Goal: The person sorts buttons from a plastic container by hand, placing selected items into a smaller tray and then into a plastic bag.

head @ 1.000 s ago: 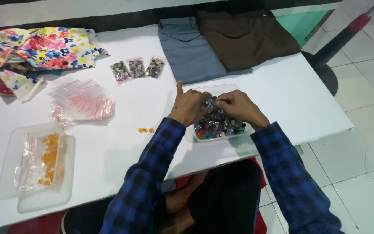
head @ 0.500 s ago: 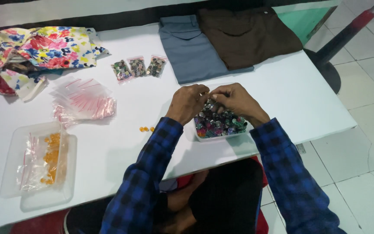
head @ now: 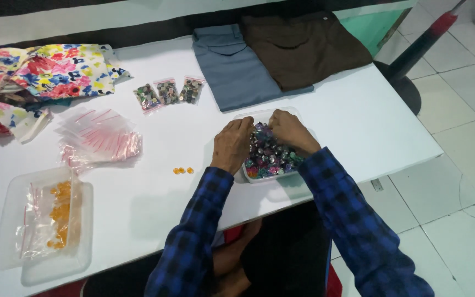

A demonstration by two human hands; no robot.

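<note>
A clear plastic tub (head: 247, 177) full of many small multicoloured beads (head: 269, 157) sits on the white table (head: 358, 121) in front of me. My left hand (head: 232, 144) rests on the tub's left side, fingers curled down into the beads. My right hand (head: 291, 131) reaches into the far side of the tub, fingers bent among the beads. Whether either hand pinches any bead is hidden. Both arms wear blue checked sleeves.
Three small filled zip bags (head: 169, 92) lie further back. A heap of empty zip bags (head: 99, 140), three loose orange beads (head: 182, 170), a tub of orange beads (head: 45, 223), floral cloth (head: 45, 71) and folded grey (head: 232, 66) and brown (head: 303, 47) garments surround them.
Both hands have shifted slightly within the tub of beads, the fingers dipping lower into them. The rest of the table looks the same.
</note>
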